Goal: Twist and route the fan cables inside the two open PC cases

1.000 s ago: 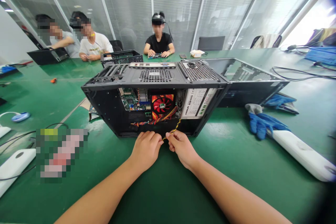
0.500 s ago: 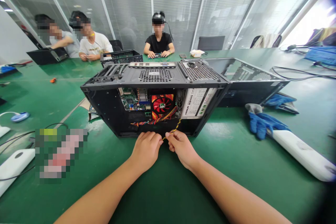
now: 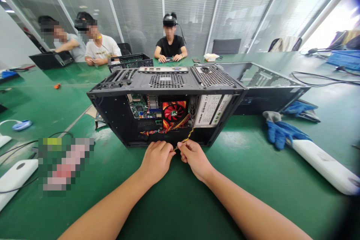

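A black computer case (image 3: 109, 116) stands in front of me with its side open. Inside it are a motherboard (image 3: 139, 109), a red fan (image 3: 173, 113) and a white-labelled power supply (image 3: 213, 110). From below the power supply, a twisted yellow-and-black cable (image 3: 191, 133) runs out to my hands. My right hand (image 3: 195, 158) pinches this cable at the case's near edge. Just left of it, my left hand (image 3: 157, 160) is closed on the same cable, its end hidden by the fingers. Bundled coloured wires (image 3: 165, 130) lie inside the case.
Blue gloves (image 3: 284, 132) and a white bar-shaped object (image 3: 326, 165) lie at right. Another open case (image 3: 272, 99) stands behind on the right. A blurred-out item (image 3: 67, 165) and black cables are at left. Several people sit across the green table (image 3: 242, 150).
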`<state>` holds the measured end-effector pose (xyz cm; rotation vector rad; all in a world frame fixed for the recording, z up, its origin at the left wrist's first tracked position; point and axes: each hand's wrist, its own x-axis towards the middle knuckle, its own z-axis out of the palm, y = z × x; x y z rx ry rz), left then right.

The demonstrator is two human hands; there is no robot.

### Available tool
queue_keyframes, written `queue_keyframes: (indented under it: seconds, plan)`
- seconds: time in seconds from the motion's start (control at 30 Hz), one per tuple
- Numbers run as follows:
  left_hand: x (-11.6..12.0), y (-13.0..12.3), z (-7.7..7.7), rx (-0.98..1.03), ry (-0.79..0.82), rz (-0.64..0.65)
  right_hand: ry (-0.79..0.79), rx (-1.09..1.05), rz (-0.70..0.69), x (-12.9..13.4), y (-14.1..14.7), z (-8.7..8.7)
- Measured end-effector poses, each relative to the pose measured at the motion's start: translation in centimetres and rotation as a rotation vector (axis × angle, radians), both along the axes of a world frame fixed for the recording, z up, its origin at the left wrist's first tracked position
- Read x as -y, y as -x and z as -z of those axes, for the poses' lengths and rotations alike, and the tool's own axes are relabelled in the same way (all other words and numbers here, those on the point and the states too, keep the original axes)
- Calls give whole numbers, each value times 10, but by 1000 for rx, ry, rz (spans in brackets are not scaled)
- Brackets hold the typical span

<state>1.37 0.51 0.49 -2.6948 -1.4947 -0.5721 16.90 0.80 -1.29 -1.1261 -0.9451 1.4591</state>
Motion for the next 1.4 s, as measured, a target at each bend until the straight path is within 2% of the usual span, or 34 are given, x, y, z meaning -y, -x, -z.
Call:
queue_keyframes:
  seconds: [1.4]
  plan:
    - [0, 0, 1, -28, -17, 20, -5, 10, 8, 0, 0, 2]
